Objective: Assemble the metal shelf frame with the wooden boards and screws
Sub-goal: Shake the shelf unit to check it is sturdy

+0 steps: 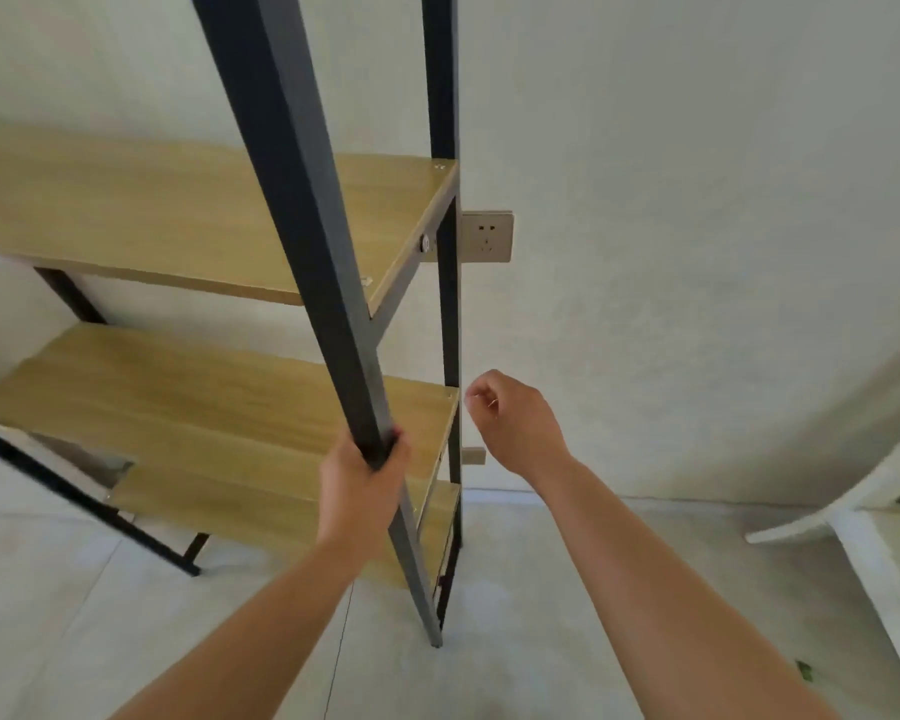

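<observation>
The black metal shelf frame [302,189] stands upright against the wall with wooden boards in it. An upper board [167,215], a middle board [219,402] and a lower board [261,511] lie one under the other. My left hand [359,480] grips the front right post at about the middle board's height. My right hand [515,418] hovers just right of the rear post, near the middle board's back corner. Its fingers are curled, and whether it holds a small part I cannot tell. Small screw heads show at the boards' right corners.
A wall socket [487,236] sits on the white wall behind the rear post, and a small plate [473,455] lower down. White furniture [863,517] stands at the right edge. The floor [541,589] is pale tile.
</observation>
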